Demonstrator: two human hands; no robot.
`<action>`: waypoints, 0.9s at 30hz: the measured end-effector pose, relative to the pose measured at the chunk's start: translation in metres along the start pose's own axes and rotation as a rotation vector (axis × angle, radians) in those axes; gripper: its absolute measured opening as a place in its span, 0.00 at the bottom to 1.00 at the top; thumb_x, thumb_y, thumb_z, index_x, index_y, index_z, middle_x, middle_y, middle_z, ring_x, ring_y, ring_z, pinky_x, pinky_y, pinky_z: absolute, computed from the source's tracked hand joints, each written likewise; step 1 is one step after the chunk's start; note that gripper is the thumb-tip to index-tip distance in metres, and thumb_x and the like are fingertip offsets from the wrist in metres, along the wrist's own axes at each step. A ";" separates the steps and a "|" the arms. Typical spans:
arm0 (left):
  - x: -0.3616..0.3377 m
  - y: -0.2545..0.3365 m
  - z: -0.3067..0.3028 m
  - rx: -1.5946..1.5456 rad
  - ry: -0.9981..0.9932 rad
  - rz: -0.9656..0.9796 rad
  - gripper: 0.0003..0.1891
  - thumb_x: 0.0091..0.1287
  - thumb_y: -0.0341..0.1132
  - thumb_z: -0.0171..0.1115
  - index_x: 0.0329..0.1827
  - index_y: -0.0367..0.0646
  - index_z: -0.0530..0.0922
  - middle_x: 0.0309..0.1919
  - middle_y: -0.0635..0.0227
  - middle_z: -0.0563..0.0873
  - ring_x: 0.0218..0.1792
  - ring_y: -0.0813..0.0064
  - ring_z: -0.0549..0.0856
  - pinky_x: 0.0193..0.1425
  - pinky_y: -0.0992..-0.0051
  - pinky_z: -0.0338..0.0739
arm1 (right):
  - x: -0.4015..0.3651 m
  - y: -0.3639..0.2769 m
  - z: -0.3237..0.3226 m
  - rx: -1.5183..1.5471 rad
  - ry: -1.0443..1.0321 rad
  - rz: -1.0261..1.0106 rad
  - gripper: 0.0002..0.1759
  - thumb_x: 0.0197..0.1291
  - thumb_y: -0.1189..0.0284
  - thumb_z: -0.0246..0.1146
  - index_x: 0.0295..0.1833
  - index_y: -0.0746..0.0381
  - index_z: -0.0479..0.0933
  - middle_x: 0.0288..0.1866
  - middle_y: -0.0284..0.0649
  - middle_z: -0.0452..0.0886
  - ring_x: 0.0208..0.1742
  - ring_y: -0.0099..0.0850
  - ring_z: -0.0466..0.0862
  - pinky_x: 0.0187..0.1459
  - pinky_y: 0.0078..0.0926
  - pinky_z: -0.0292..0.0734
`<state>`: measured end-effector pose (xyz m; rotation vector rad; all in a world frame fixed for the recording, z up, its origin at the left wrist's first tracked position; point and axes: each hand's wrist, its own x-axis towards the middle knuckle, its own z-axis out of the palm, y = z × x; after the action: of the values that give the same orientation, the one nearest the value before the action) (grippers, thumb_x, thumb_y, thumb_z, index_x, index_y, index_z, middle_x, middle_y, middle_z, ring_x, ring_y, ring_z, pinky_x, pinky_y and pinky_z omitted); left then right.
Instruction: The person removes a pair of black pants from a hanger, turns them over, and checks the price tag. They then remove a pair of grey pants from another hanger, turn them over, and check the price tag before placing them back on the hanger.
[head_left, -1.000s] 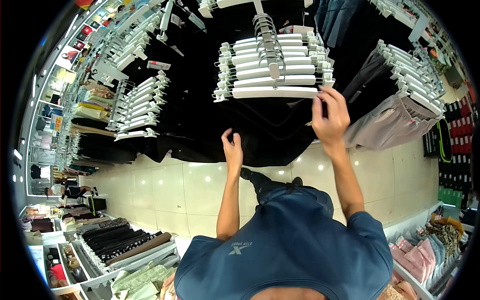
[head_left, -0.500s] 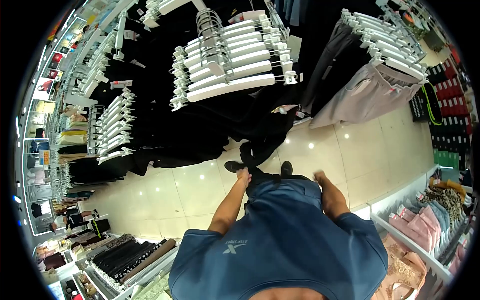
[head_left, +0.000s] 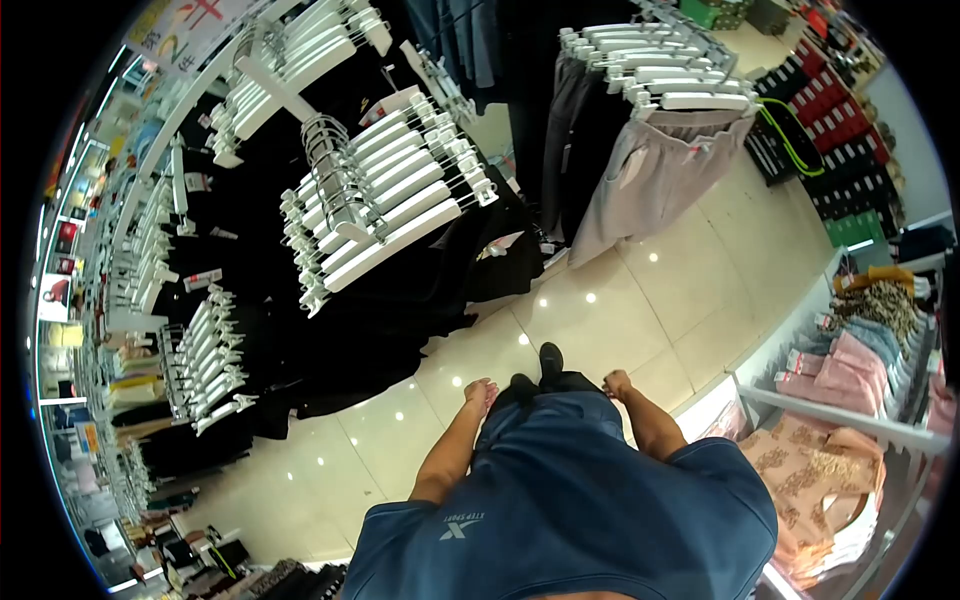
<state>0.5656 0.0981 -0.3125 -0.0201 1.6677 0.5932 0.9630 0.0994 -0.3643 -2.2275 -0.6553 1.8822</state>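
My left hand (head_left: 481,396) hangs beside my left hip, its fingers curled, and whether anything is in them cannot be made out. On the other side, my right hand (head_left: 617,385) hangs by my right hip with its fingers curled in, and no object shows in it. Between the hands are the blue shirt (head_left: 590,490) and dark shoes (head_left: 550,362) on the tiled floor. Ahead of my left hand hang black trousers (head_left: 400,340) on white clip hangers (head_left: 395,245). Neither hand touches the clothes.
Grey trousers (head_left: 650,175) hang ahead on the right. A black basket (head_left: 775,150) with a green-yellow edge stands beyond them, near stacked red and black boxes (head_left: 825,95). At the right, a white shelf frame (head_left: 840,408) holds pink garments (head_left: 840,375). More hangers (head_left: 208,360) line the left.
The view has turned: the racks ahead now lie further left and the right-hand shelf shows more. My feet have shifted, and both hands sit slightly lower in view.
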 end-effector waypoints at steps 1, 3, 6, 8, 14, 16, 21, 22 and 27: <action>0.003 0.002 -0.002 0.015 -0.034 -0.018 0.13 0.71 0.38 0.52 0.54 0.46 0.77 0.39 0.66 0.86 0.35 0.73 0.85 0.35 0.74 0.79 | -0.002 -0.012 0.010 0.060 0.020 -0.031 0.06 0.60 0.76 0.55 0.36 0.69 0.74 0.24 0.45 0.77 0.18 0.31 0.74 0.17 0.27 0.69; 0.004 0.011 0.003 0.117 -0.066 0.035 0.12 0.70 0.37 0.52 0.52 0.46 0.77 0.39 0.66 0.86 0.36 0.73 0.85 0.36 0.73 0.79 | -0.015 -0.038 0.031 0.159 0.048 -0.080 0.09 0.59 0.74 0.54 0.37 0.68 0.77 0.25 0.44 0.80 0.20 0.31 0.79 0.19 0.28 0.75; 0.001 0.017 0.015 0.232 -0.121 0.120 0.10 0.70 0.36 0.50 0.50 0.46 0.77 0.36 0.67 0.85 0.34 0.72 0.85 0.36 0.72 0.78 | -0.056 -0.077 0.058 0.253 -0.094 -0.192 0.10 0.64 0.73 0.51 0.45 0.63 0.75 0.32 0.42 0.82 0.27 0.27 0.80 0.27 0.27 0.79; 0.005 0.008 0.020 0.211 -0.145 0.097 0.10 0.70 0.36 0.49 0.49 0.47 0.77 0.36 0.66 0.85 0.34 0.73 0.85 0.36 0.72 0.78 | -0.089 -0.097 0.062 0.159 -0.174 -0.281 0.11 0.62 0.73 0.52 0.47 0.64 0.75 0.34 0.41 0.82 0.31 0.28 0.81 0.32 0.26 0.80; -0.002 -0.038 0.026 0.228 -0.260 -0.005 0.09 0.70 0.36 0.54 0.45 0.44 0.78 0.30 0.66 0.85 0.24 0.76 0.83 0.20 0.81 0.75 | -0.089 -0.045 0.055 -0.252 0.345 -0.334 0.14 0.54 0.67 0.56 0.39 0.64 0.81 0.36 0.48 0.85 0.41 0.37 0.84 0.45 0.32 0.79; 0.013 -0.063 0.016 0.311 -0.260 -0.017 0.08 0.69 0.35 0.54 0.41 0.42 0.79 0.25 0.65 0.84 0.19 0.77 0.81 0.15 0.82 0.71 | -0.090 -0.016 0.036 -0.284 0.436 -0.208 0.15 0.53 0.66 0.58 0.40 0.63 0.82 0.41 0.52 0.85 0.47 0.44 0.84 0.51 0.36 0.77; -0.006 -0.067 -0.012 0.224 -0.202 -0.087 0.06 0.67 0.36 0.57 0.39 0.44 0.79 0.26 0.68 0.85 0.19 0.78 0.81 0.17 0.79 0.71 | -0.056 0.084 -0.008 -0.142 0.496 0.044 0.10 0.53 0.72 0.58 0.33 0.67 0.82 0.28 0.46 0.85 0.27 0.34 0.84 0.31 0.32 0.79; -0.018 -0.063 -0.017 0.199 -0.193 -0.071 0.06 0.67 0.35 0.57 0.40 0.43 0.78 0.27 0.66 0.84 0.20 0.77 0.81 0.20 0.79 0.74 | -0.025 0.119 -0.012 -0.187 0.541 0.040 0.11 0.53 0.71 0.59 0.34 0.68 0.82 0.27 0.47 0.85 0.29 0.36 0.85 0.33 0.31 0.80; -0.009 -0.072 -0.053 0.186 -0.078 -0.073 0.09 0.69 0.34 0.55 0.46 0.42 0.78 0.33 0.63 0.85 0.28 0.73 0.84 0.29 0.76 0.79 | -0.086 0.078 -0.017 -0.235 0.465 0.143 0.21 0.53 0.68 0.58 0.47 0.72 0.80 0.49 0.58 0.82 0.54 0.49 0.82 0.55 0.36 0.76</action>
<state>0.5439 0.0121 -0.3270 0.0755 1.6333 0.3773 0.9876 -0.0032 -0.3140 -2.7916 -0.6742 1.3085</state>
